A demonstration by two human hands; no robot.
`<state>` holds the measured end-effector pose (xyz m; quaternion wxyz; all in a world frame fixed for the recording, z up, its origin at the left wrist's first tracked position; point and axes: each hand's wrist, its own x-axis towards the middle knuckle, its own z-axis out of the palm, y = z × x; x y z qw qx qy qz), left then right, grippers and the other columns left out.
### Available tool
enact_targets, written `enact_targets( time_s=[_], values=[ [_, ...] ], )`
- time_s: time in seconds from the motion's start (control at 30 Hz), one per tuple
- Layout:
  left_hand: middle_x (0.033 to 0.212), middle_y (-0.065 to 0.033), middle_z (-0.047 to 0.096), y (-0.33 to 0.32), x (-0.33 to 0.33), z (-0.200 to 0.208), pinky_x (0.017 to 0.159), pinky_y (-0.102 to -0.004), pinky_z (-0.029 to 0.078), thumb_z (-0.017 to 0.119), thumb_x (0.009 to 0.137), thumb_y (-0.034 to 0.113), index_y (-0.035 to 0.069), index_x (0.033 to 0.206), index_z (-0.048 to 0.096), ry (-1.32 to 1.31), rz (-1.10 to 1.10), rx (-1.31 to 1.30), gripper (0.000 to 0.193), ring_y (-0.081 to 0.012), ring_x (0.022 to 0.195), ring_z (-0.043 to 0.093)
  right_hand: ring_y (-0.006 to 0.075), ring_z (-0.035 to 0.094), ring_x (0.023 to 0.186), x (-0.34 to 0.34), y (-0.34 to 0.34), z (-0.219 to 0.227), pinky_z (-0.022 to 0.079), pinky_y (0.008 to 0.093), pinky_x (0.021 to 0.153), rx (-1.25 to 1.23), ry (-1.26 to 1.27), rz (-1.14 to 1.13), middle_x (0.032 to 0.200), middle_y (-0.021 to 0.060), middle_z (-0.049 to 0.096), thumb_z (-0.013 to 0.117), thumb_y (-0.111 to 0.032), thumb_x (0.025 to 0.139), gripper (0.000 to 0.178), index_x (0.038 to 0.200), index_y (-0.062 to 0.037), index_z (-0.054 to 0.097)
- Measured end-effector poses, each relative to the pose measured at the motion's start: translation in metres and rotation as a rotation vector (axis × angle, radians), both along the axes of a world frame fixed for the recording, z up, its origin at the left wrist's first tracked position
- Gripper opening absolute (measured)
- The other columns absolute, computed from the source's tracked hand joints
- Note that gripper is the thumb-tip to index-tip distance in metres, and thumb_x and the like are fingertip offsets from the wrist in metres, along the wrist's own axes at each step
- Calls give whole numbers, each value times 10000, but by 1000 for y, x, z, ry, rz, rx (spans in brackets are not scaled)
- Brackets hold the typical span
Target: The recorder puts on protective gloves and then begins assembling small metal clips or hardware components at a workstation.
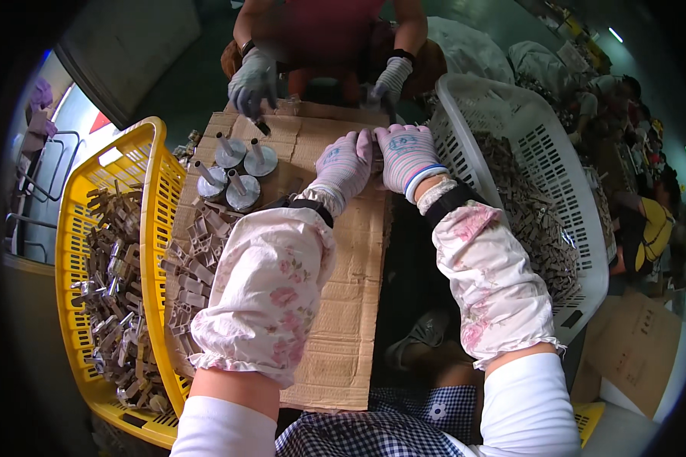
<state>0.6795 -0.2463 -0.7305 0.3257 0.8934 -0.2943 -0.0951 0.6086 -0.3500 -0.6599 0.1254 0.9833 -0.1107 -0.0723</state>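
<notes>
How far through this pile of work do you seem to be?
Hard to say. A yellow basket holds many small metal parts; a white basket holds many more. Left hand and right hand, gloved, meet over something small I cannot make out on the cardboard.

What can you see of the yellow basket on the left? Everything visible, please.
The yellow basket is a rectangular crate of what looks like moulded plastic, with slotted, ventilated walls and a thick rolled rim. It sits upright at the person's left, its right wall running alongside the edge of the cardboard sheet. It holds a jumbled heap of small metal parts, grey-brown and partly shiny, filling it well below the rim. Neither gloved hand touches it; the left hand is over the cardboard. Its near corner runs under the person's left arm.
</notes>
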Motion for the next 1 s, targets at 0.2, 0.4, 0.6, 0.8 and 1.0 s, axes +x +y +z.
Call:
enact_targets(
  time_s=[0.2,0.4,0.6,0.8,1.0],
  values=[
    [1247,-225,578,12,3,-15,1009,-461,425,327,1001,310,70,1209,562,-80,-61,-106,395,-434,1177,512,279,558,1205,3,5,4,389,430,1030,30,33,-29,1252,99,600,871,-421,641,829,1331,-134,512],
    [1258,-190,579,10,-1,-22,1014,-483,423,313,1023,356,123,1211,584,-72,-29,-175,404,-415,1169,533,274,561,1200,1,2,3,390,424,1031,17,24,-21,1238,98,604,861,-374,654,760,1298,-138,533],
    [1262,-182,582,16,5,-25,1041,-459,409,404,993,325,84,1241,592,45,-22,-222,393,-393,1188,532,268,568,1190,0,7,4,394,422,1023,7,8,-26,1231,100,608,853,-345,667,711,1278,-144,549],
    [1279,-169,574,23,4,-18,1039,-427,428,557,900,139,75,1242,591,24,-114,-165,350,-370,1190,535,269,574,1186,1,6,0,395,418,1026,6,-7,-27,1223,98,616,859,-379,653,738,1280,-145,550],
    [1184,-188,599,22,-4,-12,978,-439,464,602,824,62,60,1137,605,-227,-167,3,313,-379,1131,562,264,592,1162,5,4,3,395,416,1016,3,30,-43,1208,91,625,862,-453,633,766,1268,-154,555]
  ],
)
